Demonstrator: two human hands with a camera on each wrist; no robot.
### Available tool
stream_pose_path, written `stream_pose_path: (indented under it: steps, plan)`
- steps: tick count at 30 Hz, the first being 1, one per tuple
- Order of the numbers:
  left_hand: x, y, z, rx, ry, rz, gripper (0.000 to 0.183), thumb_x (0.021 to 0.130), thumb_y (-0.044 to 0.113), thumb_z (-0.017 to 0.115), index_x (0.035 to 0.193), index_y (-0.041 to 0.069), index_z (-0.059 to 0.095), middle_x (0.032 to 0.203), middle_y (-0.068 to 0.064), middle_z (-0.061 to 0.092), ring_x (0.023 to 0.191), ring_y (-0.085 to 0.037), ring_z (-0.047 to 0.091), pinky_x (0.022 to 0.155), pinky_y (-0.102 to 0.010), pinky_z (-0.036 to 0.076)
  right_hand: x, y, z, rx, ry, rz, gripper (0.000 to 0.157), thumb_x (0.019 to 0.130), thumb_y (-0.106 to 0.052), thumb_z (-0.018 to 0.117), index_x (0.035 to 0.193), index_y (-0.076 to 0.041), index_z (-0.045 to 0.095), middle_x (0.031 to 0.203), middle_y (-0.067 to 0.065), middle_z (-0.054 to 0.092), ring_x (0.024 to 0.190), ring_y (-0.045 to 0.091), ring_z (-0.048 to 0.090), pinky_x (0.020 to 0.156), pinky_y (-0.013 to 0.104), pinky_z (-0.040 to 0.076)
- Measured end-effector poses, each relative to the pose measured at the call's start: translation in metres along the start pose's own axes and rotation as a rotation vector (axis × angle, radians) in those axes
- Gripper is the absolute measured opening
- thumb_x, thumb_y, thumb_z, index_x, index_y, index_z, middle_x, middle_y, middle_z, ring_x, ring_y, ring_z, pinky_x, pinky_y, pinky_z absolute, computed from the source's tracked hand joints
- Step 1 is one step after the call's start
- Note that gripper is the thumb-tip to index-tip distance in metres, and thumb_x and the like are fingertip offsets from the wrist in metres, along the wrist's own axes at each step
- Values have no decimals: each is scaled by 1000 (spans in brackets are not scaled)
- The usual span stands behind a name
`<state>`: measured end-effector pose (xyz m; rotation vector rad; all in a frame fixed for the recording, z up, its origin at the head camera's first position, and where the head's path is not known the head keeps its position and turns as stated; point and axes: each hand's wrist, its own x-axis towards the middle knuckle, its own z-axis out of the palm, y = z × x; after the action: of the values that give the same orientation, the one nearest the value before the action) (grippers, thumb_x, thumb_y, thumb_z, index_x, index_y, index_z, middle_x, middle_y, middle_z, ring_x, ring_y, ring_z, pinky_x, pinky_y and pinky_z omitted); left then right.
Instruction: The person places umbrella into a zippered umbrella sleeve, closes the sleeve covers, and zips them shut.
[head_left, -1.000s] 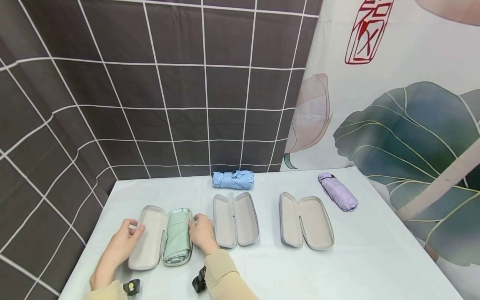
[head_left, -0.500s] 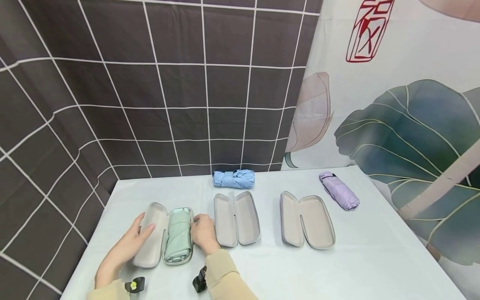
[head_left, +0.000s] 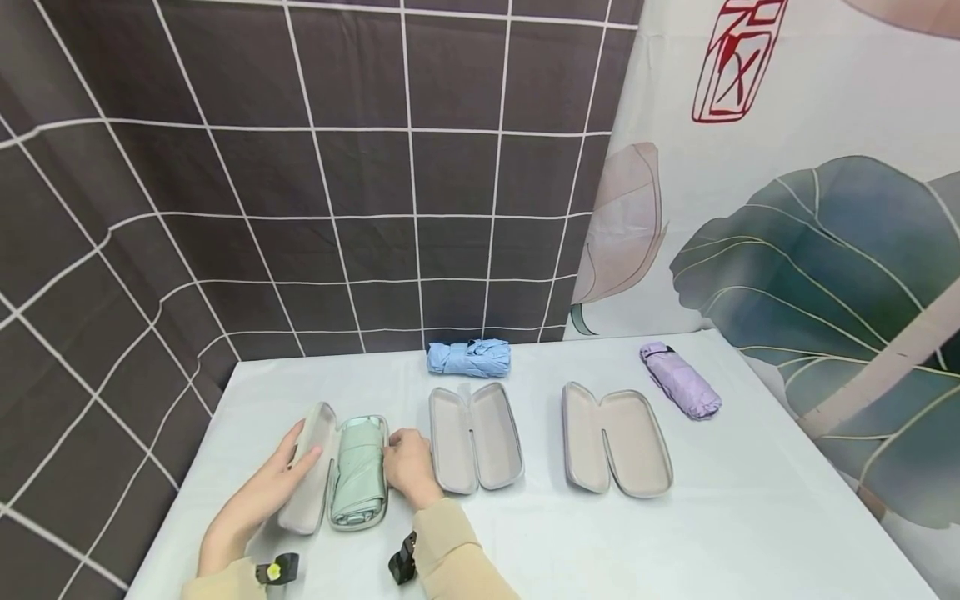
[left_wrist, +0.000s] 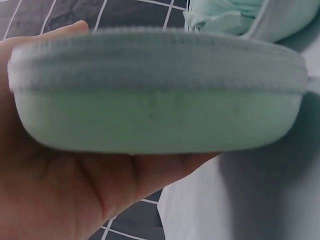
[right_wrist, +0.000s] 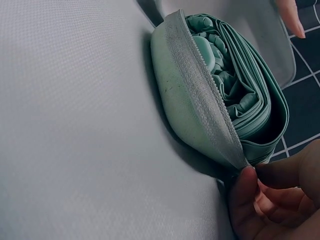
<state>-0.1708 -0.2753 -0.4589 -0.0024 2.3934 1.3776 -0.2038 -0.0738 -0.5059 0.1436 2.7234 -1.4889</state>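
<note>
Holding tilted lid (head_left: 309, 492) with left hand (head_left: 262, 492); pinching zippered rim (right_wrist: 207, 110) of green case (right_wrist: 175, 100) (loaded with folded umbrella (head_left: 358, 475)) with right hand (head_left: 410, 467).

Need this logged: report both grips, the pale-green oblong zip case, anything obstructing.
Left grip holds the open case by its tilted half. Right grip pinches the other half's rim. Rolled mint-green fabric bundle inside that half. No obstruction seen.

Left hand (head_left: 262, 493) is farther right than a second ago; case's left half (head_left: 307, 504), then flat, now tilts up toward green umbrella (head_left: 358, 471).
</note>
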Motion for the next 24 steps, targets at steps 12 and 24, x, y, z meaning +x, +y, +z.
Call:
stream_pose_path:
  steps: [12, 24]
  plan:
    - [5, 6, 9, -29, -24, 52, 81, 103, 48, 39, 155, 11, -10, 157, -31, -7, 141, -51, -7, 106, -68, 3, -2, 3, 2, 47, -24, -11, 20, 92, -7, 60, 108, 4, 66, 78, 11, 66, 57, 12, 58, 50, 26, 48]
    - [13, 16, 31, 117, 20, 115, 85, 102, 46, 44, 154, 5, -8, 156, -32, -5, 140, -54, -1, 104, -70, 10, -3, 4, 3, -42, 8, -53, 16, 92, -9, 62, 104, -1, 68, 86, 11, 69, 77, 19, 65, 70, 34, 53]
